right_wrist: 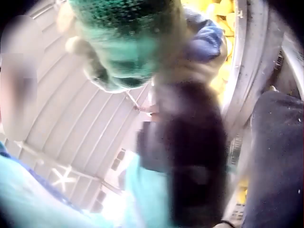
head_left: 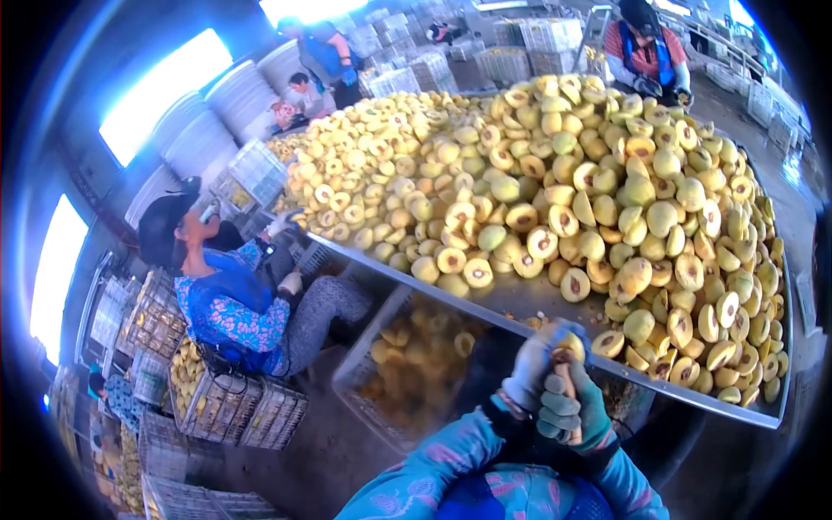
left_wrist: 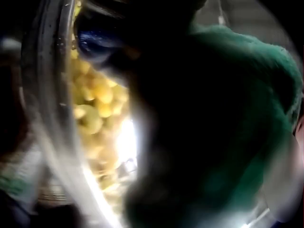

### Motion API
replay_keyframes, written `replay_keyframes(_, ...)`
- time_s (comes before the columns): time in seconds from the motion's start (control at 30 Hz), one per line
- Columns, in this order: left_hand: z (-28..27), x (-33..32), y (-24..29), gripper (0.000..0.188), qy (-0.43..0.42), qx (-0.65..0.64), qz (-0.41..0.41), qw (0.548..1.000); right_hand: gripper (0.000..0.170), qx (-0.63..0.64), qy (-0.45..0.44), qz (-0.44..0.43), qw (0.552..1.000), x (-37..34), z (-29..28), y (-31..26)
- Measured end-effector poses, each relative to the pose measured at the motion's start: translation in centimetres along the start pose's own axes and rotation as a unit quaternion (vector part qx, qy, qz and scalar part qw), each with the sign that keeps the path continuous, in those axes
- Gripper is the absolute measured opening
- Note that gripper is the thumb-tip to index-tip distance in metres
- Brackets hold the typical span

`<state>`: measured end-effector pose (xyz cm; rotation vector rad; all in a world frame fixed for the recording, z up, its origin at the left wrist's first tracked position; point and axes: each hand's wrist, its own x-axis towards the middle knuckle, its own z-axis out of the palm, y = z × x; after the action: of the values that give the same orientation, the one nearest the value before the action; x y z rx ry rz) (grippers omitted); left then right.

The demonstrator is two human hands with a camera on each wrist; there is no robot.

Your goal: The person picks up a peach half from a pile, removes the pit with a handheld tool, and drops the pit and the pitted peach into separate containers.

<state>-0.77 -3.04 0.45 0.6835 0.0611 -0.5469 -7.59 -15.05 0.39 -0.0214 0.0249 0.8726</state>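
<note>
In the head view my left hand [head_left: 530, 368], in a pale blue-grey glove, holds a yellow peach piece [head_left: 568, 348] at the metal table's near edge. My right hand [head_left: 579, 407], in a green glove, is close against it, fingers curled round a tan handle [head_left: 564, 378]. The tool's working end is hidden between the hands. Green glove [right_wrist: 128, 52] and blue-white glove [right_wrist: 206, 45] overlap in the right wrist view. The left wrist view is dark and blurred, mostly green glove [left_wrist: 237, 104]. Beyond the hands, halved peaches [head_left: 575, 284] with brown centres lie heaped.
The table's metal rim [head_left: 459, 300] runs just beyond my hands. Below it at left stands a crate [head_left: 351, 381] with peach pieces. A seated person [head_left: 230, 295] works farther left, another person [head_left: 646, 52] across the table. Stacked crates [head_left: 230, 403] stand behind the seated person.
</note>
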Motion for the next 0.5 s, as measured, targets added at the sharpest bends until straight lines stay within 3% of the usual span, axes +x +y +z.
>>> replay_keyframes(0.03, -1.3, -1.0, 0.7, 0.027, -0.028, -0.067, 0.026, 0.997, 0.045, -0.024, -0.029, -0.008, 0.999, 0.2, 0.7, 0.5)
replay_keyframes(0.07, -0.8, -3.0, 1.3, 0.027, 0.155, 0.324, 0.232, 0.904, 0.045, -0.021, -0.064, -0.017, 0.998, -0.1, 0.3, 0.6)
replay_keyframes(0.1, -6.0, -2.8, 2.9, 0.021, 0.171, 0.597, 0.407, 0.67, 0.046, -0.019, -0.052, -0.038, 0.998, -0.7, -0.3, 0.4)
replay_keyframes(0.13, -2.5, -4.8, 6.2, 0.018, 0.227, 0.441, 0.272, 0.825, 0.046, -0.02, -0.041, -0.057, 0.997, -1.7, -1.2, 0.0)
replay_keyframes(0.17, -2.8, -4.7, 8.6, 0.023, 0.279, 0.55, 0.22, 0.755, 0.044, 0.019, -0.026, -0.045, 0.998, -2.2, -3.1, -0.5)
replay_keyframes(0.2, -6.5, -3.6, 11.0, 0.026, 0.238, 0.755, 0.292, 0.537, 0.044, 0.02, -0.025, -0.051, 0.998, -1.9, -5.1, -0.8)
replay_keyframes(0.23, -7.1, -2.0, 11.9, 0.034, 0.331, 0.813, 0.301, 0.373, 0.042, 0.041, 0.041, -0.018, 0.998, -1.7, -7.1, -0.7)
replay_keyframes(0.27, -8.1, 0.7, 13.2, 0.029, 0.317, 0.796, 0.32, 0.403, 0.041, 0.06, 0.105, 0.014, 0.993, -1.7, -8.1, -0.6)
replay_keyframes(0.3, -8.6, 3.4, 13.9, 0.029, 0.306, 0.817, 0.336, 0.354, 0.04, 0.069, 0.134, 0.021, 0.988, -1.1, -7.7, 0.0)
replay_keyframes(0.33, -10.8, 6.3, 14.6, 0.035, 0.269, 0.888, 0.219, 0.301, 0.04, 0.068, 0.137, 0.019, 0.988, -0.8, -6.5, 0.4)
replay_keyframes(0.37, -9.7, 8.4, 14.5, 0.041, 0.303, 0.905, 0.099, 0.283, 0.041, -0.028, 0.174, 0.007, 0.984, -0.7, -4.5, 0.5)
replay_keyframes(0.4, -11.3, 10.4, 14.2, 0.044, 0.308, 0.911, 0.08, 0.263, 0.041, -0.127, 0.203, 0.0, 0.971, -0.1, -3.2, 0.3)
replay_keyframes(0.47, -10.8, 11.3, 14.8, 0.03, 0.292, 0.921, 0.009, 0.256, 0.044, -0.103, 0.176, -0.007, 0.979, -0.1, -4.7, -0.3)
replay_keyframes(0.5, -10.4, 10.6, 14.5, 0.027, 0.287, 0.918, 0.063, 0.266, 0.045, -0.108, 0.189, -0.025, 0.976, 0.0, -5.2, -0.5)
